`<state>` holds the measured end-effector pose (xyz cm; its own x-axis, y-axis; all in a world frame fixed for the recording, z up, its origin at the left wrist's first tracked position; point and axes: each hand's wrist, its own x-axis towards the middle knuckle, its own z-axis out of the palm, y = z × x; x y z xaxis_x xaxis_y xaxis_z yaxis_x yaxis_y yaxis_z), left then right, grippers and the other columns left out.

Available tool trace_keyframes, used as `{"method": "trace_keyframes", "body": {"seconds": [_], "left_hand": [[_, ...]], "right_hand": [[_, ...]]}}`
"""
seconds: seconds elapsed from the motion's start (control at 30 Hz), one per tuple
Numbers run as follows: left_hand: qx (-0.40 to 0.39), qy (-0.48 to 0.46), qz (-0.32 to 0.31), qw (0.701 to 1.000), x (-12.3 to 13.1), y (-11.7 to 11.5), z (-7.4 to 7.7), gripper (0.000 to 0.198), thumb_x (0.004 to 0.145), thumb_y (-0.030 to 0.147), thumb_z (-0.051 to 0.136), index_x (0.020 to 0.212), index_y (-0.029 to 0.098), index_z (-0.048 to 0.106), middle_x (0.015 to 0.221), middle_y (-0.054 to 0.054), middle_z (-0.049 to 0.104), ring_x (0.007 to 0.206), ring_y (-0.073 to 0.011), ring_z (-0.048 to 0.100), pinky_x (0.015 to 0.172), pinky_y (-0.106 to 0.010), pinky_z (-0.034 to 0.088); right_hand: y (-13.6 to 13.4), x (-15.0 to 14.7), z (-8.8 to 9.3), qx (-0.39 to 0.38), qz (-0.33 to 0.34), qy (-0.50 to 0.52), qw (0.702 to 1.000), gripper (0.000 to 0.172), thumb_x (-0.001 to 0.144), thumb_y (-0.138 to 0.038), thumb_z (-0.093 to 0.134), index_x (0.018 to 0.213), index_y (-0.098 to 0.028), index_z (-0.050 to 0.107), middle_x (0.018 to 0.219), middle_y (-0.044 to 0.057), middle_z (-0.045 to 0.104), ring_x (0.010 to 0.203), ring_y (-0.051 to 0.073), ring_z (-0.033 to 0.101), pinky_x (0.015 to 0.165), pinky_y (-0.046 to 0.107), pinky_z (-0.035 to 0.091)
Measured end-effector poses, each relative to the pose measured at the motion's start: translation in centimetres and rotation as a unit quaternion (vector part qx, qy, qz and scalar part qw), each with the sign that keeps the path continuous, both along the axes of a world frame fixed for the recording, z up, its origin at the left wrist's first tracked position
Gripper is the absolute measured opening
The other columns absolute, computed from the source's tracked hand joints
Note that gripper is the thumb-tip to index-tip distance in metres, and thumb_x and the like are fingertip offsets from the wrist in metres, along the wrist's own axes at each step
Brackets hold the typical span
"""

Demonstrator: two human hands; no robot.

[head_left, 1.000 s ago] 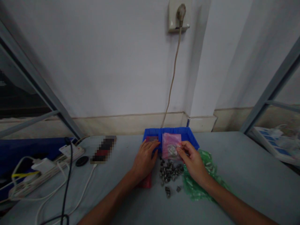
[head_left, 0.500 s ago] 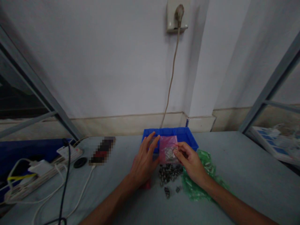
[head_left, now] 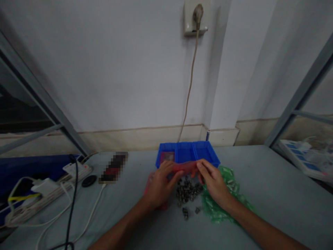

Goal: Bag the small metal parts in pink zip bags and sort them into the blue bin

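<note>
A small pink plastic bag (head_left: pixel 185 167) is stretched sideways between my two hands, above a pile of small metal parts (head_left: pixel 187 190). My left hand (head_left: pixel 161 180) pinches its left end, and my right hand (head_left: pixel 211 176) grips the right end between thumb and fingers. What the bag holds cannot be made out now. Behind it stands a blue tray (head_left: pixel 217 158) with three compartments; a pink bag (head_left: pixel 168 157) lies in the left one. More pink plastic (head_left: pixel 148 184) shows partly under my left hand. Green plastic bags (head_left: pixel 221 205) lie beside and under my right forearm.
On the left are a blurred-out phone-like object (head_left: pixel 113 168), a black round disc (head_left: pixel 89 181), a power strip (head_left: pixel 49 194) and loose cables. A white-and-blue container with clear bags (head_left: pixel 307 159) sits far right. The wall rises behind the table.
My left hand has come down from spread fingers to take the pink bag's left end. The bag has turned from upright to stretched flat sideways, uncovering the tray's left compartment.
</note>
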<state>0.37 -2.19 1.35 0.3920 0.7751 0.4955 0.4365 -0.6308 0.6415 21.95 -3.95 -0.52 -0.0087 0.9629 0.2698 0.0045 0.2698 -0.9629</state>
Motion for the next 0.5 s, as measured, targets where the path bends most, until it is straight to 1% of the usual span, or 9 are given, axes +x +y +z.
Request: {"method": "trace_keyframes", "body": {"seconds": [0.07, 0.13, 0.2, 0.27, 0.33, 0.43, 0.5], "left_hand": [[-0.078, -0.052, 0.006, 0.996, 0.30, -0.08, 0.05, 0.028, 0.107, 0.042, 0.060, 0.110, 0.021, 0.079, 0.103, -0.006, 0.078, 0.095, -0.0238, 0.069, 0.087, -0.035, 0.057], [-0.155, -0.102, -0.001, 0.983, 0.53, -0.09, -0.03, 0.036, 0.105, 0.049, 0.060, 0.099, 0.018, 0.078, 0.093, -0.004, 0.077, 0.085, -0.0217, 0.068, 0.078, -0.031, 0.054], [-0.210, -0.138, -0.006, 0.968, 0.67, -0.07, -0.17, 0.043, 0.103, 0.055, 0.062, 0.091, 0.016, 0.076, 0.085, -0.003, 0.074, 0.078, -0.0198, 0.065, 0.070, -0.028, 0.051], [-0.238, -0.155, -0.004, 0.959, 0.71, -0.05, -0.29, 0.047, 0.100, 0.058, 0.065, 0.086, 0.015, 0.075, 0.080, -0.003, 0.071, 0.074, -0.0185, 0.062, 0.066, -0.026, 0.048], [-0.251, -0.158, -0.002, 0.955, 0.71, -0.01, -0.38, 0.049, 0.098, 0.061, 0.066, 0.084, 0.015, 0.074, 0.078, -0.002, 0.069, 0.073, -0.0179, 0.061, 0.065, -0.026, 0.046], [-0.257, -0.172, -0.003, 0.951, 0.73, 0.11, -0.43, 0.052, 0.097, 0.064, 0.067, 0.083, 0.014, 0.075, 0.078, -0.003, 0.070, 0.072, -0.0176, 0.061, 0.065, -0.026, 0.047], [-0.261, -0.190, -0.010, 0.946, 0.80, 0.18, -0.42, 0.052, 0.095, 0.065, 0.068, 0.085, 0.014, 0.076, 0.080, -0.003, 0.072, 0.073, -0.0182, 0.063, 0.067, -0.026, 0.049]], "right_hand": [[-0.02, 0.01, 0.10, 0.000, 0.000, -0.005, 1.000, 0.044, 0.102, -0.065, 0.058, 0.094, -0.023, 0.069, 0.077, 0.001, 0.066, 0.057, 0.016, 0.048, 0.051, 0.028, 0.035], [-0.06, 0.01, 0.17, 0.002, -0.009, -0.010, 1.000, 0.040, 0.099, -0.063, 0.065, 0.096, -0.024, 0.068, 0.076, -0.001, 0.063, 0.057, 0.015, 0.047, 0.051, 0.028, 0.034], [-0.09, 0.01, 0.20, 0.010, -0.014, -0.006, 1.000, 0.036, 0.096, -0.060, 0.071, 0.095, -0.024, 0.066, 0.077, -0.002, 0.060, 0.059, 0.015, 0.048, 0.053, 0.028, 0.036], [-0.10, 0.05, 0.19, 0.018, -0.013, 0.000, 1.000, 0.032, 0.096, -0.056, 0.073, 0.096, -0.025, 0.062, 0.077, -0.002, 0.059, 0.061, 0.016, 0.050, 0.055, 0.028, 0.040], [-0.10, 0.12, 0.19, 0.028, -0.009, -0.002, 1.000, 0.028, 0.097, -0.051, 0.073, 0.099, -0.026, 0.061, 0.080, -0.001, 0.061, 0.064, 0.017, 0.054, 0.058, 0.028, 0.042], [-0.15, 0.23, 0.31, 0.053, 0.000, -0.033, 0.998, 0.020, 0.099, -0.044, 0.069, 0.106, -0.026, 0.069, 0.096, 0.004, 0.069, 0.075, 0.020, 0.059, 0.065, 0.030, 0.047], [-0.20, 0.26, 0.42, 0.063, 0.004, -0.052, 0.997, 0.019, 0.099, -0.038, 0.067, 0.111, -0.026, 0.074, 0.105, 0.005, 0.071, 0.081, 0.022, 0.060, 0.070, 0.032, 0.048]]}}
